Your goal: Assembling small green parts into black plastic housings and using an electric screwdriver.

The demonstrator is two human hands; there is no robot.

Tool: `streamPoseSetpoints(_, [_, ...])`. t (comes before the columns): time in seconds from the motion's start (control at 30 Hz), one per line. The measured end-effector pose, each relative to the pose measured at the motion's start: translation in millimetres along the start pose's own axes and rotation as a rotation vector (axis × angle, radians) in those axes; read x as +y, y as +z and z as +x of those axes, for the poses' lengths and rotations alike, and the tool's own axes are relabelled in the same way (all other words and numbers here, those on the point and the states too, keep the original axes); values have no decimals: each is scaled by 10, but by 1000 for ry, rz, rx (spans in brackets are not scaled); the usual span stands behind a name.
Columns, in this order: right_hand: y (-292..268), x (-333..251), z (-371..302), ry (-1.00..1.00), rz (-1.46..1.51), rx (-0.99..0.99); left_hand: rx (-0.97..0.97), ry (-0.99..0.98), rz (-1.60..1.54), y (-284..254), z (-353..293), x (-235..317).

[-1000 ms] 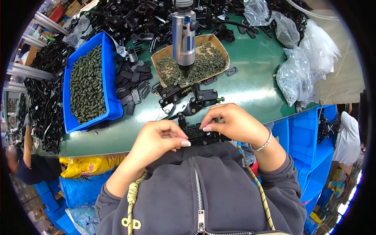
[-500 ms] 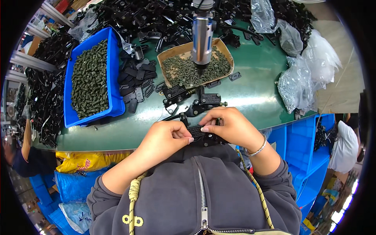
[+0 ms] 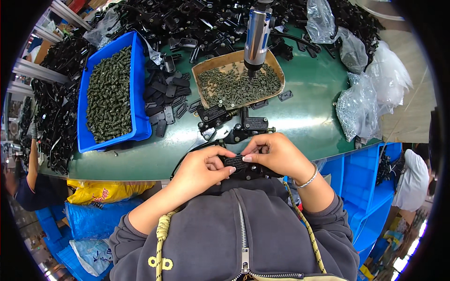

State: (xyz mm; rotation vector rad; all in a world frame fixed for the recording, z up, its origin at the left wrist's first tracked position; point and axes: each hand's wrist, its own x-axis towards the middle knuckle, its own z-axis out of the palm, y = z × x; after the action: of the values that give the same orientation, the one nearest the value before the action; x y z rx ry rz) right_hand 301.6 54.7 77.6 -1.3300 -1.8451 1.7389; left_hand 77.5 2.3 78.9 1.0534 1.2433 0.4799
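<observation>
At the table's near edge I have a black brake master cylinder [image 3: 236,162] with a flat rectangular cover facing up. My left hand [image 3: 204,166] grips its left end, index finger at the far edge and thumb at the near side. My right hand [image 3: 274,152] is closed over the right end, with thumb and fingertips pinching at the cover's far edge. The fingers hide part of the body. Just beyond lie two more black brake master cylinders, one to the left [image 3: 212,113] and one to the right [image 3: 255,123], with brass-coloured fittings.
A cardboard tray of screws [image 3: 280,91] stands ahead, under a hanging electric screwdriver [image 3: 257,40]. Left are a blue bin of small springy parts [image 3: 140,93] and loose black cover plates [image 3: 161,93]. Black parts pile up at the back; plastic bags [image 3: 358,107] lie right.
My left index finger has stretched onto the cover's far edge, and more of the cover shows. The view has shifted slightly, with the hanging screwdriver now farther right.
</observation>
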Motion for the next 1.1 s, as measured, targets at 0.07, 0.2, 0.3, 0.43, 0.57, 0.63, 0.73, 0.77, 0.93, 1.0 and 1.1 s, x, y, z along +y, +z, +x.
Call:
streamPoseSetpoints(0.07, [7,-30,8,-15,-39,20,-1,3,20,5,2,3])
streamPoseSetpoints(0.2, [22,90,56,-152,-97,58,12,-47,-4,22,0,45])
streamPoseSetpoints(0.3, [41,25,41,-50,-80,60,2,-86,-90,20,28,9])
streamPoseSetpoints(0.43, [35,16,3,-151,-247,105,3,-69,-29,24,4,75])
streamPoseSetpoints(0.57, [-118,-54,-24,-227,-219,153,5,-36,-19,27,-22,78])
streamPoseSetpoints(0.63, [-271,-63,35,-229,-159,170,18,2,-71,-46,-64,117])
streamPoseSetpoints(0.73, [-574,-54,369,-306,-263,518,38,72,-181,-282,-155,151])
streamPoseSetpoints(0.77, [-693,47,541,-382,-374,569,162,203,-115,-373,-105,225])
streamPoseSetpoints(0.93, [-856,424,1242,-561,-882,507,494,578,620,-656,916,584])
streamPoseSetpoints(1.0, [-841,355,1392,-537,-907,480,496,717,999,-705,1327,504])
streamPoseSetpoints(1.1, [-831,324,1450,-461,-957,427,535,642,1268,-579,1620,407])
